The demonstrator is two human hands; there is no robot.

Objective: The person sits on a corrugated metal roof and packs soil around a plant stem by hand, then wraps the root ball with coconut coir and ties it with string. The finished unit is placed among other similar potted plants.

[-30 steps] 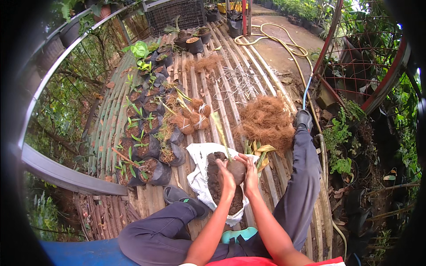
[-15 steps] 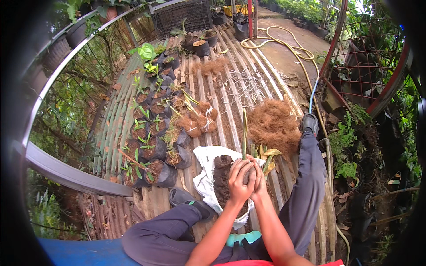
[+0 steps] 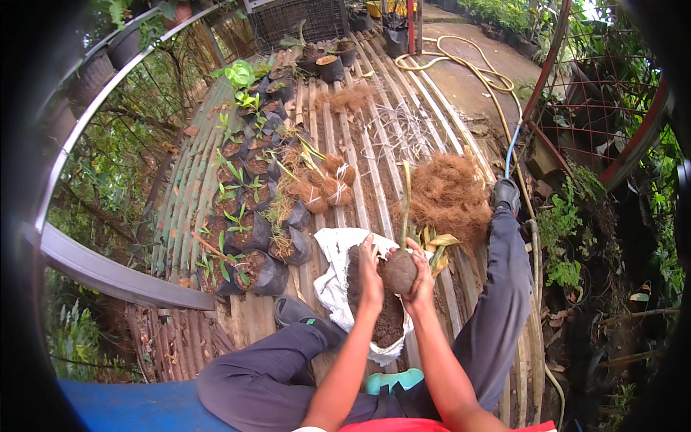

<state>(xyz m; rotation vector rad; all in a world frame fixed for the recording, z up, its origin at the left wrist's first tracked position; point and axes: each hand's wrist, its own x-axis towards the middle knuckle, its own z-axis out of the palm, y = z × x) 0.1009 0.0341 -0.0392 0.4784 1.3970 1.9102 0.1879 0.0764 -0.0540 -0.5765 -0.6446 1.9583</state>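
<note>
A round ball of dark soil [image 3: 399,272] with an upright green stem [image 3: 406,205] rising from it sits in my right hand [image 3: 420,282]. The fingers of that hand curve around its right side. My left hand [image 3: 370,279] is at the ball's left, open with its fingers stretched out; whether it touches the ball I cannot tell. Below both hands, a white sack [image 3: 333,288] lies folded open with loose dark soil [image 3: 387,327] in it. Yellowed leaves [image 3: 440,240] show just beyond my right hand.
A heap of brown coconut fibre [image 3: 450,194] lies ahead on the right. Fibre-wrapped balls tied with white string [image 3: 338,191] lie ahead on the left, beside several black-bagged seedlings [image 3: 270,276]. White strings [image 3: 403,137] are spread farther off. A yellow hose [image 3: 489,75] runs along the right.
My hands were cupped together around the soil ball. The left one has now come away to the left and opened, leaving the ball in view in my right hand.
</note>
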